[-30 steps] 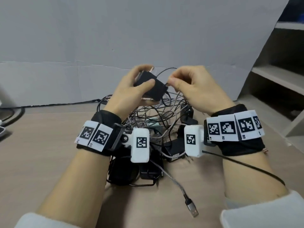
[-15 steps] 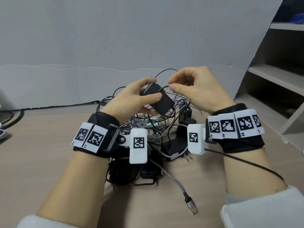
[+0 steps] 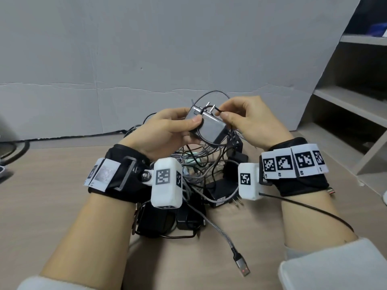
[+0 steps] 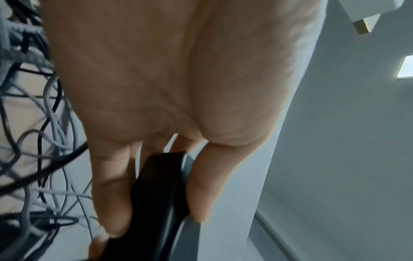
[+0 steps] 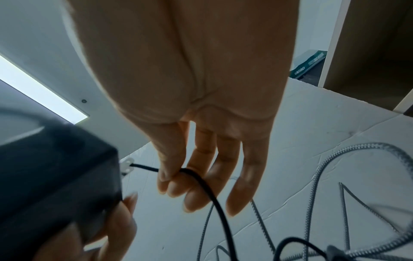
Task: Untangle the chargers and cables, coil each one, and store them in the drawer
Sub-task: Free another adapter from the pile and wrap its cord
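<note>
A tangle of black and grey braided cables and black chargers lies on the wooden table. Above it my left hand grips a black charger block between thumb and fingers, its metal prongs pointing up. My right hand pinches a thin black cable just right of the prongs. A grey braided cable arches over the block.
A braided cable with a USB plug trails toward the table's near edge. A grey backboard stands behind. Open shelves rise at the right. A dark cable lies at the far left.
My left hand has turned the charger block so its prongs point up and lifted it slightly. My right hand has shifted its pinch to the thin cable by the prongs.
</note>
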`<state>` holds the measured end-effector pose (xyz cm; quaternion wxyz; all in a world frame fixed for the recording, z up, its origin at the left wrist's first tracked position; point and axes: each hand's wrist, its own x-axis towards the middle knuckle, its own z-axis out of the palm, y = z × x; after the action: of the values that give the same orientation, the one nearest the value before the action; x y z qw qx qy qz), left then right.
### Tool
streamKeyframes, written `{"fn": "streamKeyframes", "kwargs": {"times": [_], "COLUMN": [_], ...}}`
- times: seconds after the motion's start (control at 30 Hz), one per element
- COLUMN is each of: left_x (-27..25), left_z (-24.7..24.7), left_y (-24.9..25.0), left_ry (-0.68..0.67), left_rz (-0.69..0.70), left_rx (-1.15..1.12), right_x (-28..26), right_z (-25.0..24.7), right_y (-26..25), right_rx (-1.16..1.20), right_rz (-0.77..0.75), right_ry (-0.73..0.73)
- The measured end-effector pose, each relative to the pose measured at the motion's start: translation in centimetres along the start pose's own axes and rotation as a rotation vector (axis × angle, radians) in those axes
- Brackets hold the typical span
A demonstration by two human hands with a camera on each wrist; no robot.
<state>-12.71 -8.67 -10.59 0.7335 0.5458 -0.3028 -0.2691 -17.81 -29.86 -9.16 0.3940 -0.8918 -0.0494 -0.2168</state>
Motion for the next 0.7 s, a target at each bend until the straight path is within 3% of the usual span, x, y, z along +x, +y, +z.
{"fn": "streamKeyframes", "kwargs": {"times": [0.13,0.27,0.37,0.47,0.63,0.7], "left_x": [0.1,0.7,1.0,1.1,0.8,0.6], "left_z": [1.0,1.3,0.5,0.0,-0.6,-1.2], "left_y": [0.5,1.0,1.3,1.4,2.0,2.2], "left_ry": [-0.005,0.283,0.462,0.580,0.572,0.609], "left_rz": [0.039,0.113,0.152,0.189,0.362,0.416], "left_rx": [-0.156,-0.492,-0.567,-0.611,-0.784,-0.754], "right_x": [-0.3,-0.6,-1.0,-1.2,-1.1,-0.8], "right_z": [0.9,2.3,2.5,2.0,1.7,1.4], "right_y": [-0.8,-1.9,-2.4,-2.7,-2.0,-1.9], "right_rx": [-0.010,-0.029,-0.124,-0.234,-0.222,-0.221], "right_rz": [-0.034,0.035,0.077,0.080,0.144,0.115], "right_ry": [-0.072,-0.270,-0.399,-0.373,-0.254,-0.137]}}
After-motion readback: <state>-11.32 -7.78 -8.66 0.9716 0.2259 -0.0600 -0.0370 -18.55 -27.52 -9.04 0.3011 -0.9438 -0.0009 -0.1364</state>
